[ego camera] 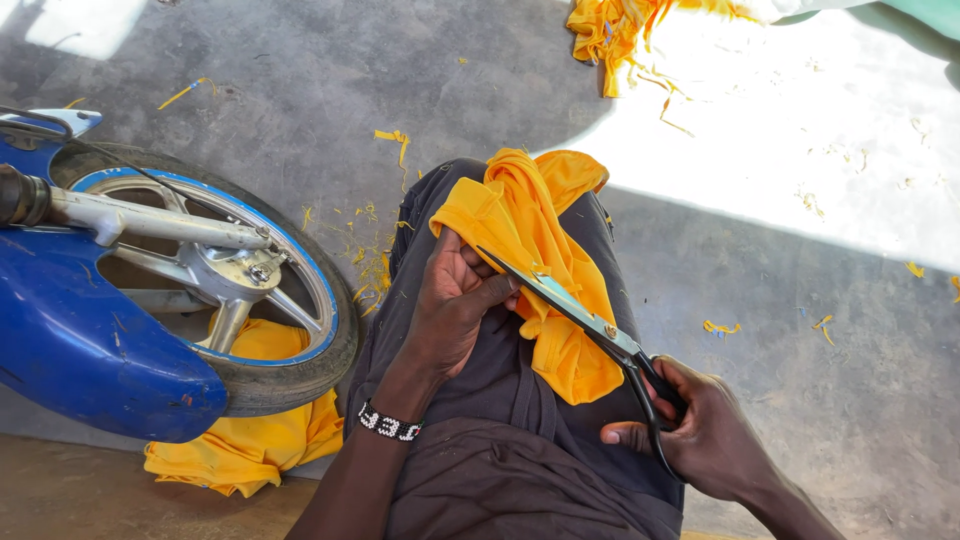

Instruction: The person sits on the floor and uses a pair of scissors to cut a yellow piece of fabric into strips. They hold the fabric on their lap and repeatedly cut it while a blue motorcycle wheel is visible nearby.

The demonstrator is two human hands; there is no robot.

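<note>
The person sits on the concrete floor [300, 80] with a yellow fabric piece [540, 250] draped over the raised knee, which serves as the working support.

Left hand [455, 300]: closed on the near edge of the yellow fabric piece, fingers folded over the cloth. The grip appears to keep the material taut and presents its edge to the blades.

Right hand [700, 420]: closed around the black handle loops of the scissors [580, 315]. The blades are slightly parted and point up and left, with the tips just beside the left hand's fingers, at the held edge of the cloth.

Surroundings:
- A motorcycle front wheel [230, 290] with a blue fender [90, 350] stands at the person's left. A second piece of yellow cloth [250, 440] lies on the floor, partly under the tyre.
- A heap of yellow fabric [610, 30] lies at the top of the view, at the edge of the sunlit patch.
- Small yellow offcuts [370, 260] are scattered on the floor between the wheel and the leg, consistent with trimming.
- A beaded bracelet [390, 425] sits on the left wrist.
</note>
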